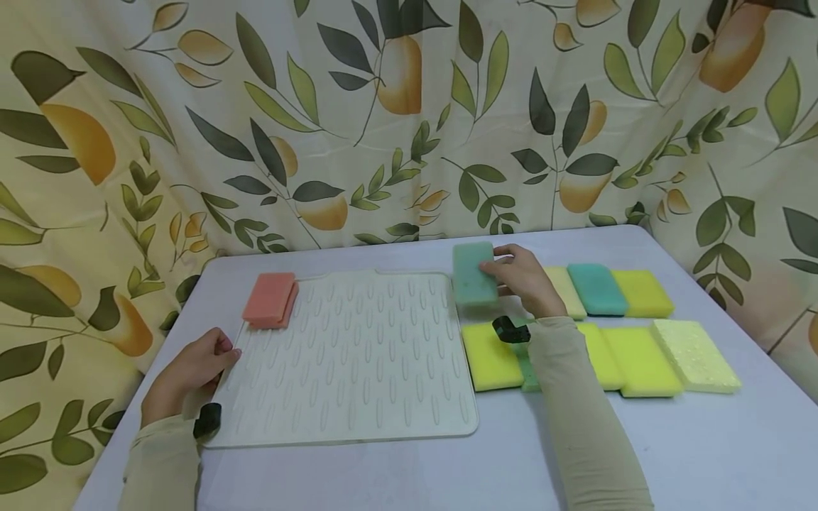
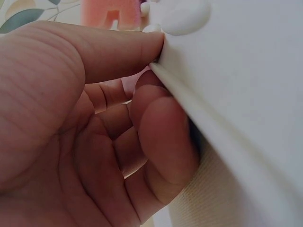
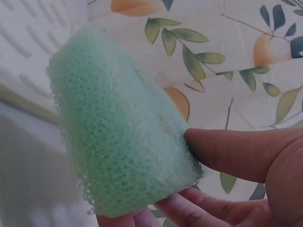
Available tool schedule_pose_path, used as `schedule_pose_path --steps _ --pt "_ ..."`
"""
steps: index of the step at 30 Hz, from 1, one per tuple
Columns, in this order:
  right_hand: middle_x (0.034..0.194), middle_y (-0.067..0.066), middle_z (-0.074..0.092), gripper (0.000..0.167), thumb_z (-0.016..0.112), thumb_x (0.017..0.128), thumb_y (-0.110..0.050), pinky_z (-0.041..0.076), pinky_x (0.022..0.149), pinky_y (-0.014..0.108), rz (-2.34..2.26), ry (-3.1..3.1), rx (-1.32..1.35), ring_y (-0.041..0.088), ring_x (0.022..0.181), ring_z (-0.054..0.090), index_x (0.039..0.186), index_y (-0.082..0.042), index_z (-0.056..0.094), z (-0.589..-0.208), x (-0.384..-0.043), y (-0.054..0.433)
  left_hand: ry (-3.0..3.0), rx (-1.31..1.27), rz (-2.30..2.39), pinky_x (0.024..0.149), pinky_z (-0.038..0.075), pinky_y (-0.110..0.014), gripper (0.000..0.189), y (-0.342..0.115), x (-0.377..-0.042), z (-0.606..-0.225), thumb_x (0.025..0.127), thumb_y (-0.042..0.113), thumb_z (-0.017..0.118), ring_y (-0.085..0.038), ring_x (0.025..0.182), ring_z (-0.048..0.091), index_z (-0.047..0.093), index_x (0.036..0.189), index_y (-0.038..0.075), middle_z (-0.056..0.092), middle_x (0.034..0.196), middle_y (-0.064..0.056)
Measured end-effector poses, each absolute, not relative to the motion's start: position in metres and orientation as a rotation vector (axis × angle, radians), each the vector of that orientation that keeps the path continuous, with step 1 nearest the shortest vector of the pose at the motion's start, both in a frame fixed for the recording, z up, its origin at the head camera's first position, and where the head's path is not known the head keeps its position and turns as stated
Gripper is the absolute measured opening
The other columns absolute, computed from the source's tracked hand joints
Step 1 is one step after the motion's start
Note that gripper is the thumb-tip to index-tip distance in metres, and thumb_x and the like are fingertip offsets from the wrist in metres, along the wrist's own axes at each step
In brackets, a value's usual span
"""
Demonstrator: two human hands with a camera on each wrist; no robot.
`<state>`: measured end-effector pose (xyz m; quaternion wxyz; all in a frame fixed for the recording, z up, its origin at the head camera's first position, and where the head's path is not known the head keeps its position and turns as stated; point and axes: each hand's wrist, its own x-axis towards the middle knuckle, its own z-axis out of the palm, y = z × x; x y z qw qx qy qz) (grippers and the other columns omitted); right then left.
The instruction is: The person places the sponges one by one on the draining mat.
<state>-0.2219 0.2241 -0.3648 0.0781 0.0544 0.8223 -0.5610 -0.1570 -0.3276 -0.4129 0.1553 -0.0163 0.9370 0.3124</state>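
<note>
My left hand [image 1: 192,369] pinches the left edge of a white ribbed drying mat [image 1: 351,355], thumb on top and fingers curled beneath, as the left wrist view shows. Two stacked pink sponges [image 1: 270,298] lie at the mat's back left corner; part of one shows in the left wrist view as a pink sponge [image 2: 111,14]. Raised at the mat's back right corner, a green sponge [image 1: 473,275] is gripped by my right hand [image 1: 527,277], between thumb and fingers. Up close in the right wrist view, the green sponge [image 3: 118,137] has a porous, open-celled side.
To the mat's right lie two rows of sponges. The back row has a pale yellow sponge [image 1: 565,291], a green one [image 1: 597,289] and a yellow one [image 1: 642,293]. The front row runs from a yellow sponge [image 1: 491,358] to a pale one [image 1: 696,355], partly hidden by my right sleeve [image 1: 581,419].
</note>
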Motion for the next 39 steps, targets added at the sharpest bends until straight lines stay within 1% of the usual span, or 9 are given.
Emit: schedule_pose_path --steps 6,9,14,17,22,27,31,34,39 --pt "0.145 0.026 0.052 0.065 0.064 0.108 -0.022 0.057 0.081 0.029 -1.745 2.405 0.099 0.030 0.104 0.064 0.160 0.005 0.035 -0.360 -0.223 0.217 2.681 -0.061 0.886 0.066 0.047 -0.038 0.025 -0.329 -0.158 -0.412 0.108 0.018 0.061 -0.024 0.072 0.053 0.046 0.112 -0.001 0.051 0.084 -0.010" --pt "0.145 0.027 0.052 0.065 0.063 0.108 -0.020 0.058 0.081 0.028 -1.761 2.377 0.073 0.030 0.105 0.065 0.160 0.006 0.034 -0.358 -0.223 0.213 2.680 -0.062 0.890 0.066 0.047 -0.037 0.024 -0.328 -0.157 -0.411 0.108 0.018 0.061 -0.024 0.071 0.053 0.046 0.112 -0.001 0.051 0.084 -0.010" --pt "0.147 0.030 0.051 0.066 0.060 0.106 -0.015 0.059 0.084 0.030 -1.808 2.323 0.026 0.032 0.107 0.066 0.161 0.007 0.031 -0.357 -0.224 0.207 2.673 -0.058 0.908 0.066 0.048 -0.038 0.023 -0.326 -0.158 -0.410 0.108 0.017 0.061 -0.024 0.071 0.053 0.046 0.111 -0.001 0.051 0.083 -0.010" --pt "0.146 0.030 0.051 0.066 0.060 0.105 -0.014 0.059 0.085 0.031 -1.850 2.303 0.017 0.030 0.103 0.068 0.160 0.008 0.032 -0.359 -0.225 0.202 2.675 -0.043 0.928 0.065 0.048 -0.038 0.022 -0.326 -0.158 -0.412 0.108 0.016 0.061 -0.024 0.071 0.053 0.046 0.109 0.000 0.051 0.083 -0.010" --pt "0.136 0.028 0.055 0.063 0.063 0.105 -0.013 0.061 0.082 0.031 -1.912 2.272 0.005 0.026 0.096 0.071 0.158 0.008 0.037 -0.364 -0.228 0.188 2.697 0.000 0.965 0.062 0.049 -0.038 0.021 -0.328 -0.157 -0.414 0.107 0.014 0.062 -0.023 0.068 0.052 0.046 0.105 0.000 0.050 0.081 -0.009" --pt "0.128 0.024 0.057 0.060 0.064 0.105 -0.012 0.061 0.078 0.029 -1.930 2.266 -0.009 0.024 0.092 0.071 0.156 0.008 0.040 -0.366 -0.230 0.172 2.700 -0.002 0.960 0.062 0.049 -0.038 0.021 -0.328 -0.157 -0.414 0.107 0.014 0.062 -0.023 0.068 0.052 0.045 0.104 0.001 0.050 0.081 -0.009" --pt "0.129 0.023 0.057 0.059 0.064 0.106 -0.014 0.061 0.083 0.034 -1.932 2.258 0.025 0.023 0.090 0.069 0.156 0.006 0.041 -0.366 -0.228 0.160 2.700 -0.008 0.963 0.062 0.048 -0.038 0.021 -0.329 -0.156 -0.416 0.107 0.014 0.062 -0.023 0.066 0.052 0.046 0.104 0.001 0.050 0.081 -0.009" --pt "0.130 0.022 0.058 0.058 0.064 0.106 -0.015 0.060 0.087 0.036 -1.944 2.238 0.055 0.023 0.092 0.068 0.156 0.005 0.041 -0.366 -0.226 0.151 2.700 -0.016 0.961 0.062 0.048 -0.038 0.021 -0.330 -0.157 -0.416 0.106 0.014 0.062 -0.024 0.066 0.052 0.045 0.104 0.001 0.051 0.081 -0.010" --pt "0.135 0.024 0.058 0.058 0.064 0.107 -0.016 0.060 0.082 0.031 -1.977 2.202 0.085 0.026 0.098 0.070 0.156 0.004 0.042 -0.370 -0.226 0.139 2.704 -0.017 0.947 0.063 0.047 -0.038 0.021 -0.330 -0.157 -0.416 0.107 0.015 0.061 -0.024 0.067 0.052 0.046 0.104 0.002 0.051 0.081 -0.010"
